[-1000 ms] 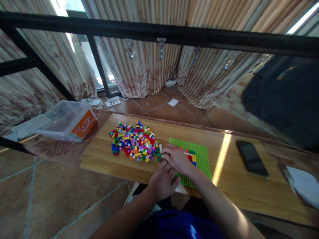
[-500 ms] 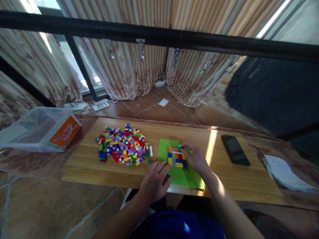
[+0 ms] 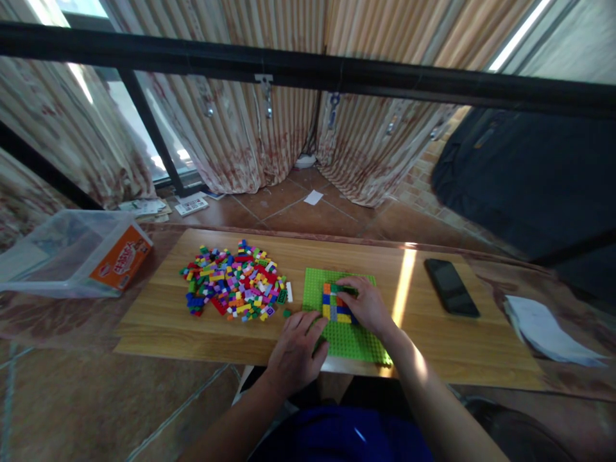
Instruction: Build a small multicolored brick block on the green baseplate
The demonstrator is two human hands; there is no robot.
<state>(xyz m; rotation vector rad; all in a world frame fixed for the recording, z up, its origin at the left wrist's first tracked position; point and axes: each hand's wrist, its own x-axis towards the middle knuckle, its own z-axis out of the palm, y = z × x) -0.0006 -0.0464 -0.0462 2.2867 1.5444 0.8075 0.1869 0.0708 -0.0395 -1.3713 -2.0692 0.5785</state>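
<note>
A light-green baseplate lies on the wooden table, bearing a block of coloured bricks in orange, blue, yellow, grey and red. My right hand reaches over this block from the right, thumb and fingers pinched on a small dark-green brick at the block's far edge. Part of the block is hidden under that hand. My left hand rests at the baseplate's left edge with its fingers stretched out, holding nothing. Just beyond its fingertips sits a loose green brick.
A heap of mixed bricks spreads over the table's left half. A clear plastic box with an orange label stands past the left end. To the right lie a black phone and white papers. A dark rail crosses above.
My right hand has shifted slightly left along the block's far edge with the green brick, which now sits lower against the block. My left hand stays at the baseplate's edge.
</note>
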